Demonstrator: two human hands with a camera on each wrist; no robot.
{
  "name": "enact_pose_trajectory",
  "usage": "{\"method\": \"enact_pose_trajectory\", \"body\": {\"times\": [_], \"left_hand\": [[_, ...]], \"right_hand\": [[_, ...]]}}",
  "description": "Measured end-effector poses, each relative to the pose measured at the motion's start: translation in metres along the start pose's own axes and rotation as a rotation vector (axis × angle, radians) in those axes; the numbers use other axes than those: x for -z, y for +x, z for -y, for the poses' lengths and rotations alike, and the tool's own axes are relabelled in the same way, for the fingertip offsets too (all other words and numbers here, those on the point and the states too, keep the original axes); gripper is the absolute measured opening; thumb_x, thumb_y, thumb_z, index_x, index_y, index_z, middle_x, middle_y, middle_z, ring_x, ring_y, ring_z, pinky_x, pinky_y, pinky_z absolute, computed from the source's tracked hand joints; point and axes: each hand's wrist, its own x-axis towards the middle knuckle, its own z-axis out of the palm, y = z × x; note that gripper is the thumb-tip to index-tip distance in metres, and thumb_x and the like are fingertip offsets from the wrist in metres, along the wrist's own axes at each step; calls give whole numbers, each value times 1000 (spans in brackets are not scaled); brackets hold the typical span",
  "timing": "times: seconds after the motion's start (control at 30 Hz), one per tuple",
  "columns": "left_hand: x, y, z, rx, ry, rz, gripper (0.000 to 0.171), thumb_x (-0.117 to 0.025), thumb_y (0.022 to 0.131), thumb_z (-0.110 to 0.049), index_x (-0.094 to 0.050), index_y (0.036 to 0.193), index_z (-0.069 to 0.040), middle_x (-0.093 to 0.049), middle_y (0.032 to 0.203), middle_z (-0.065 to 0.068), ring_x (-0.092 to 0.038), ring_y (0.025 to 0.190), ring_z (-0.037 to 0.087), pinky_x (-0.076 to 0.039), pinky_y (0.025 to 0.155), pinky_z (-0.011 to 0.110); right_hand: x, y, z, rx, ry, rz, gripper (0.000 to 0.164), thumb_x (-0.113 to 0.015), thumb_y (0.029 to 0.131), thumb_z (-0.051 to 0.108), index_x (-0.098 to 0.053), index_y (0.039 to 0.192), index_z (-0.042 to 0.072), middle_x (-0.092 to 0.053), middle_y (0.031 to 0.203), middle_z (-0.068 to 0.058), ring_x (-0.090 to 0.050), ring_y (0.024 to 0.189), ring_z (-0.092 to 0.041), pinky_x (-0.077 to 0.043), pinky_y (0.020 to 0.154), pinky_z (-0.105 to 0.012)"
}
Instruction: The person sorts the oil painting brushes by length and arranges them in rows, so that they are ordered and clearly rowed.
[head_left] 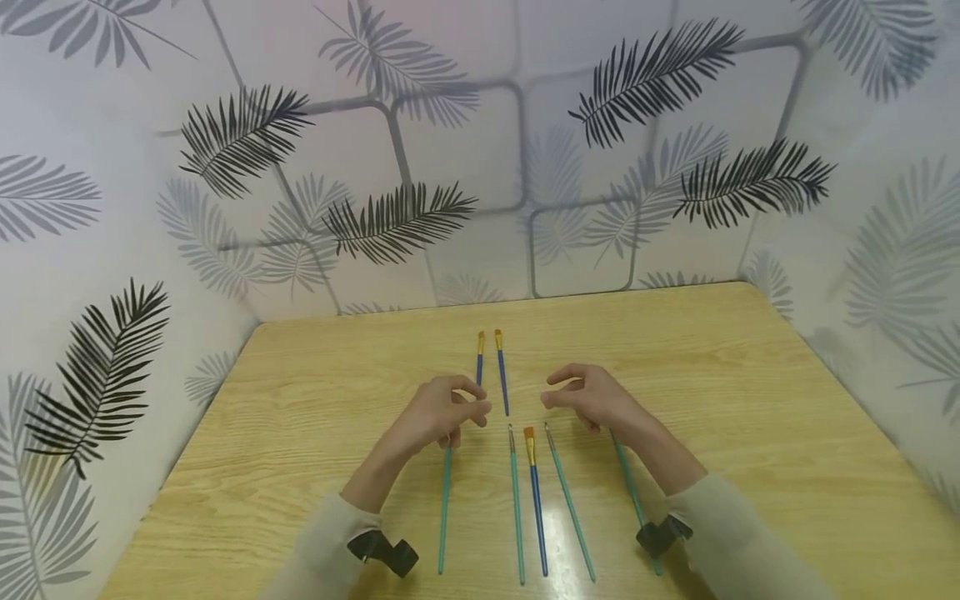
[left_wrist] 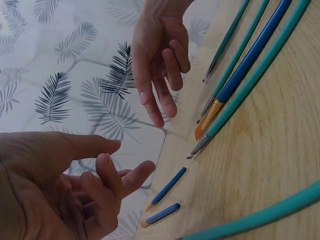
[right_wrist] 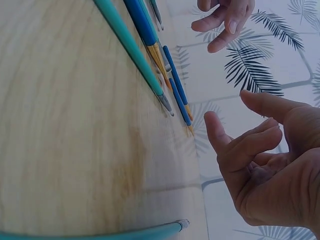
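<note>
My left hand point(head_left: 447, 408) hovers above the table with loosely bent fingers and holds nothing. Below it lies a teal paintbrush point(head_left: 445, 508), its upper end hidden by the hand. Facing it, my right hand point(head_left: 588, 395) is also raised and empty, thumb and fingers apart in the right wrist view. Under the right forearm runs another teal paintbrush point(head_left: 628, 479). Between the arms lie a teal paintbrush point(head_left: 516, 508), a blue flat paintbrush point(head_left: 536, 500) and a slanted teal paintbrush point(head_left: 570, 504). Farther back are two blue paintbrushes point(head_left: 502, 371), one partly behind the left hand.
The wooden table point(head_left: 750, 375) meets a wall point(head_left: 480, 167) covered in leaf-patterned sheeting at its back and sides. Each wrist wears a dark strap with a small camera point(head_left: 405, 558).
</note>
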Motion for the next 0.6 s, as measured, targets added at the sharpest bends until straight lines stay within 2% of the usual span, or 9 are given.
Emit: {"method": "enact_pose_trajectory", "body": {"times": [0.23, 0.37, 0.6], "left_hand": [[-3, -3, 0, -10, 16, -2, 33, -68, 95, -30, -65, 119, -8, -77, 93, 16, -52, 41, 15, -40, 40, 21], [-6, -5, 0, -20, 23, 20, 36, -68, 95, -30, -64, 121, -5, -76, 93, 16, -52, 41, 16, -39, 40, 21], [-12, -10, 1, 3, 26, 35, 37, -67, 95, -28, -63, 122, -5, -76, 91, 15, -50, 42, 14, -37, 40, 21]], "right_hand": [[-4, -4, -1, 2, -6, 7, 53, -75, 89, 29, -57, 130, 2, -73, 113, -16, -31, 42, -6, -33, 40, -22], [-7, -7, -3, 6, -11, 22, 54, -75, 88, 29, -57, 130, 0, -73, 114, -17, -32, 42, -7, -32, 40, -22], [-9, -11, -4, -6, -12, 43, 52, -75, 88, 28, -57, 129, 1, -75, 108, -14, -32, 41, -7, -31, 40, -21]]}}
